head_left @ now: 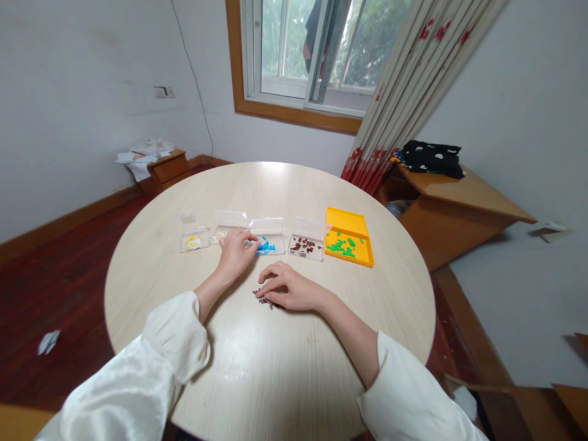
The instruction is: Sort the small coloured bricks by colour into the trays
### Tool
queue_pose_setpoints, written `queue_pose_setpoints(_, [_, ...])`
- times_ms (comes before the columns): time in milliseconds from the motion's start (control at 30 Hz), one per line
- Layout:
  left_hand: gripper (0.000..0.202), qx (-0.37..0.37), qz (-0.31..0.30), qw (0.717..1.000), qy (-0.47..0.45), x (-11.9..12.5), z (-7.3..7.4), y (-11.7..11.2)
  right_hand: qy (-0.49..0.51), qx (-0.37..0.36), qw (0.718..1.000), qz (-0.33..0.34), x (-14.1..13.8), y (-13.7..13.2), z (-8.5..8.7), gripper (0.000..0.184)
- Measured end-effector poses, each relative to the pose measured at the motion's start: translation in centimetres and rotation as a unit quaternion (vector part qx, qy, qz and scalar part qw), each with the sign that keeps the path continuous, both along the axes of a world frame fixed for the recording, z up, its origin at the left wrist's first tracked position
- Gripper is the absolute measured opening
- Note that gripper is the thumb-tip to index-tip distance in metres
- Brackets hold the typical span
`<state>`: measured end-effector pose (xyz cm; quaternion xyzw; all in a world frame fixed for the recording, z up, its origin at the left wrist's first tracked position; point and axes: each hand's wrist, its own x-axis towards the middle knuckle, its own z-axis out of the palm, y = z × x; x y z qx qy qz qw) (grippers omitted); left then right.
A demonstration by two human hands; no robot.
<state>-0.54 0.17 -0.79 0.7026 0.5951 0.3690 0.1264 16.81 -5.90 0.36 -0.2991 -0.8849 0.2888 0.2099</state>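
My left hand (236, 250) is over the left side of a clear box holding blue pieces (266, 246). Its thumb and fingertips come together in a pinch, and what is between them is too small to make out. My right hand (294, 289) rests low over the table, its fingers apart and the fingertips at a small pile of dark brown pieces (264, 300). Part of that pile is hidden under the hand. Just beyond, a clear box (305, 255) contains more dark brown pieces.
An orange box (349, 260) with green pieces lies open at the right end of the row. Leftward are a clear box with yellow pieces (195, 239) and another clear box with pale pieces (217, 235). All stand on a round wooden table (275, 380).
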Motion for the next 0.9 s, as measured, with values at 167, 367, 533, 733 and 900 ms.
queue_pose_setpoints(167, [0.01,-0.009,-0.002,1.0,0.005,0.1,0.2,-0.1,-0.005,-0.007,1.0,0.003,0.7,0.5,0.0,0.022])
queue_pose_setpoints(367, [0.015,-0.017,-0.001,1.0,0.012,0.1,0.4,-0.1,-0.006,-0.007,1.0,-0.008,1.3,1.1,-0.2,0.018])
queue_pose_setpoints(533, [0.02,-0.007,-0.003,1.0,-0.004,0.1,0.4,-0.1,-0.011,-0.007,1.0,-0.004,1.8,1.6,-0.4,0.018])
queue_pose_setpoints(733, [0.021,0.007,-0.009,1.0,-0.018,0.2,0.2,0.0,0.002,-0.024,1.0,-0.017,2.0,1.7,-0.5,0.011])
queue_pose_setpoints(900, [0.019,0.013,-0.013,0.999,-0.028,0.1,0.1,0.1,0.002,-0.028,0.999,-0.027,1.8,1.5,-0.2,0.01])
